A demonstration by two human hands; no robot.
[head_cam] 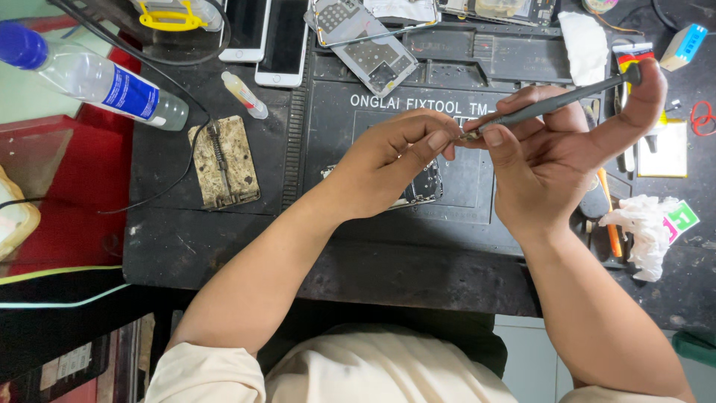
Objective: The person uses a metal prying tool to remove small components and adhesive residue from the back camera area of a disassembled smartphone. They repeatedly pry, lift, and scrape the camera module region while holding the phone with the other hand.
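My right hand (556, 160) holds a slim dark grey screwdriver (556, 103), its cap under my index fingertip at the upper right. The tool's tip points left, where the fingertips of my left hand (391, 160) pinch at it; whether something tiny sits between them I cannot tell. Both hands hover over a dark repair mat (462, 224). Under my left hand lies an opened phone body (424, 188), mostly hidden by the hand.
A clear bottle with a blue cap (89, 75) lies at the left. A worn metal board holder (224, 160) and a small glue tube (245, 95) sit left of the mat. Phones (265, 33) and a bare frame (365, 41) lie at the back. Crumpled tissue (645, 227) and tools crowd the right.
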